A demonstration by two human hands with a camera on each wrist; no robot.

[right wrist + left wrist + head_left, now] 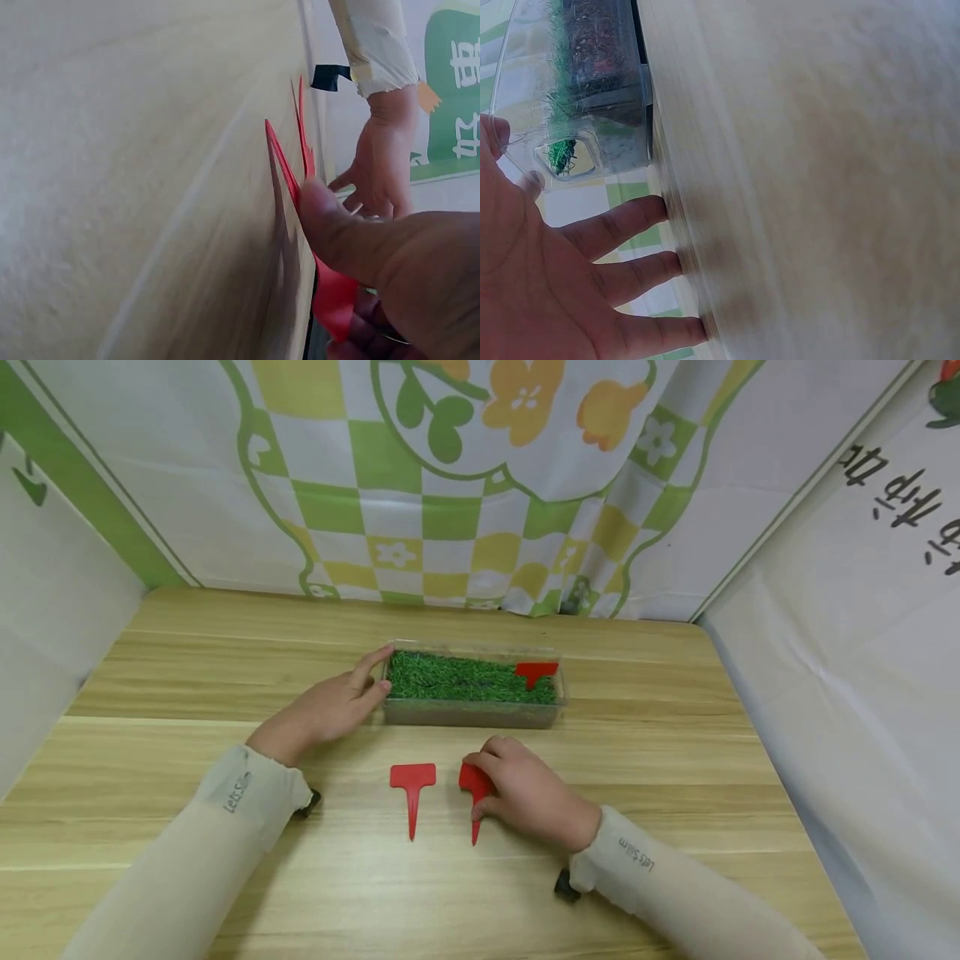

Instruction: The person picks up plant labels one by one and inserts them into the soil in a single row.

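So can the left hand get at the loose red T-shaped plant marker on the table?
Likely yes: nothing visible blocks the way from the left hand, at the clear planter box, to the T-shaped marker; the right hand grips the neighbouring marker.

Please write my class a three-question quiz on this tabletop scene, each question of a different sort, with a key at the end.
1. Count: How many red markers show in the head view?

2. Multiple choice: In the head view, which part of the clear box has the marker in the grass?
A. The left end
B. The middle
C. The right end

3. True or false: The left hand is holding a red marker.

Key:
1. Three: one in the green grass, one lying on the table, one pinched by the right hand.
2. C.
3. False; it touches the left end of the clear box.
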